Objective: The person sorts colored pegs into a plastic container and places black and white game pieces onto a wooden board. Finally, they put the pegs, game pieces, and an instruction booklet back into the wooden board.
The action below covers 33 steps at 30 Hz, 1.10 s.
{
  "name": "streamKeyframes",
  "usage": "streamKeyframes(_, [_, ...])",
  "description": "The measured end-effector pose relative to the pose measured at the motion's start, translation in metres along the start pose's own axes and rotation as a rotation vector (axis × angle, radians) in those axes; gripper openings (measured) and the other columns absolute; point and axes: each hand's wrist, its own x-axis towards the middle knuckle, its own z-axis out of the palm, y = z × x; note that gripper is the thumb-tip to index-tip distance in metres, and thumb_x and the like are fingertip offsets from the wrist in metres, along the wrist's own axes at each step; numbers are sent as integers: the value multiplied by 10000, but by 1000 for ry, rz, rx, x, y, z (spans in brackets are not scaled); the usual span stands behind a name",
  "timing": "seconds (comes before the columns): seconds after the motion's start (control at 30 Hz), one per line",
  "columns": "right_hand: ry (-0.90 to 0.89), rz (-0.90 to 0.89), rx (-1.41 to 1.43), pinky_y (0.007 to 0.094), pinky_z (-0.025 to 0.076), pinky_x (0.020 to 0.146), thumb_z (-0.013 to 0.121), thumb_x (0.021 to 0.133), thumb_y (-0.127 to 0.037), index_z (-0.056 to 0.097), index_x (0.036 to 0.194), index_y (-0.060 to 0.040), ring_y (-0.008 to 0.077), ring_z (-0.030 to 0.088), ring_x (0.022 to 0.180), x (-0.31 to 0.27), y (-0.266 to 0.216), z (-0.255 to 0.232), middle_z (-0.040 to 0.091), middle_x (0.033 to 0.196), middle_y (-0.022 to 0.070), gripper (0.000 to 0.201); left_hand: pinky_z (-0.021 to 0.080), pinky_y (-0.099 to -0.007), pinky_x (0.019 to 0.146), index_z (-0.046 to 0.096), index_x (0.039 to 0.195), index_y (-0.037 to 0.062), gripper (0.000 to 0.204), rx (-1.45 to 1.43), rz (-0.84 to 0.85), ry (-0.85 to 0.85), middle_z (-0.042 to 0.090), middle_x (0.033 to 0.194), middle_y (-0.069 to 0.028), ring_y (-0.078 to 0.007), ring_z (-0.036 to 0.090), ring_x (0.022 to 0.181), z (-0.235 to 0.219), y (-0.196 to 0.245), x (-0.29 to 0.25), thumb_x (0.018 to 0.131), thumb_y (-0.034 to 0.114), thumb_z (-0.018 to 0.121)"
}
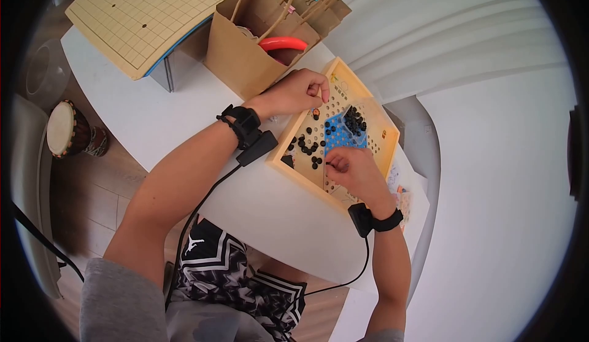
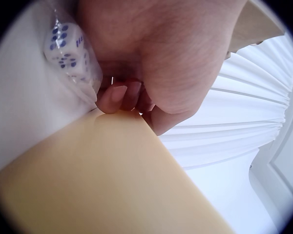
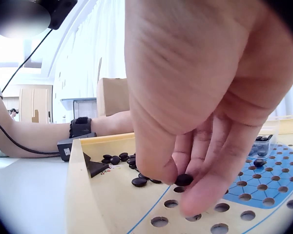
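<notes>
A shallow wooden game tray (image 1: 380, 105) with a holed board and a blue hexagon (image 1: 334, 134) lies on the table. My right hand (image 1: 356, 169) is low over it, pinching a black game stone (image 3: 183, 180) between thumb and fingers. Loose black stones (image 1: 304, 147) are scattered on the tray's near-left part. More of them fill a clear plastic box (image 1: 354, 123) on the blue area. My left hand (image 1: 300, 91) rests over the tray's left rim, its fingers loosely curled. Beside it is a clear bag with white dice (image 2: 63, 41).
Paper bags (image 1: 236, 53), one with a red ring (image 1: 282, 43), stand behind the tray at the left. A large gridded board (image 1: 147, 16) lies on a stand further left. A drum (image 1: 61, 130) is on the floor. White curtains (image 1: 466, 41) hang at the far right.
</notes>
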Motion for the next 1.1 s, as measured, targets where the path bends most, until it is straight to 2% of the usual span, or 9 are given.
streamKeyframes(0.2, [76, -4, -43, 291, 591, 676, 733, 847, -4, 718, 1052, 55, 155, 697, 674, 1, 11, -8, 728, 807, 116, 214, 375, -259, 602, 668, 870, 33, 55, 19, 18, -1, 417, 657, 56, -54, 414, 636, 0, 3, -2, 828, -1, 658])
streamKeyframes(0.27, [263, 139, 165, 290, 569, 669, 707, 858, -15, 722, 1042, 51, 220, 705, 664, 3, 12, -22, 743, 784, 126, 196, 359, -250, 611, 654, 868, 35, 53, 20, 28, 5, 373, 651, 68, -47, 369, 633, 1, 4, -3, 836, -4, 638])
streamKeyframes(0.4, [491, 127, 84, 294, 570, 670, 701, 865, 19, 709, 1077, 51, 222, 709, 712, 13, 26, -38, 745, 879, 121, 215, 376, -262, 603, 668, 867, 33, 47, 11, 12, 5, 414, 658, 53, -61, 415, 635, 0, 3, -2, 830, 6, 660])
streamKeyframes(0.47, [519, -108, -161, 320, 563, 663, 715, 867, 26, 700, 1082, 40, 214, 703, 753, 17, 20, -36, 708, 979, 129, 217, 390, -271, 594, 680, 867, 33, 50, 18, 8, 1, 455, 666, 41, -73, 461, 637, -1, 3, -1, 821, 13, 685])
streamKeyframes(0.5, [519, -109, -161, 320, 563, 663, 715, 867, 26, 700, 1082, 40, 214, 703, 753, 16, 13, -34, 708, 979, 129, 217, 392, -272, 594, 681, 870, 32, 50, 34, 19, -1, 458, 665, 40, -73, 462, 637, -1, 2, 0, 824, 12, 685])
streamKeyframes(0.57, [265, -76, -64, 342, 553, 668, 739, 849, 18, 694, 1043, 30, 223, 691, 762, 10, -7, -24, 665, 1026, 139, 199, 395, -272, 594, 683, 872, 31, 50, 50, 26, -2, 461, 664, 39, -73, 463, 637, -1, 1, 0, 827, 12, 684])
streamKeyframes(0.67, [63, -63, -10, 311, 559, 652, 756, 863, -16, 691, 1027, 24, 176, 673, 751, 9, -19, -4, 689, 1048, 98, 181, 393, -275, 588, 682, 873, 29, 48, 50, 27, 17, 455, 659, 40, -73, 453, 630, 0, 0, -1, 829, 10, 682])
streamKeyframes(0.87, [-7, -47, 116, 312, 564, 671, 788, 831, -45, 688, 1005, 21, 183, 682, 727, 15, -8, 12, 694, 895, 107, 211, 389, -275, 581, 682, 873, 25, 50, 29, 22, 5, 448, 649, 43, -68, 443, 619, -1, 0, 0, 828, 5, 680])
streamKeyframes(1.1, [31, -90, 15, 313, 571, 673, 739, 812, -34, 694, 958, 36, 195, 685, 659, 12, -8, 13, 721, 818, 119, 168, 382, -272, 580, 687, 872, 28, 53, 21, 16, 3, 449, 648, 44, -63, 442, 620, -1, 1, 0, 824, 6, 676])
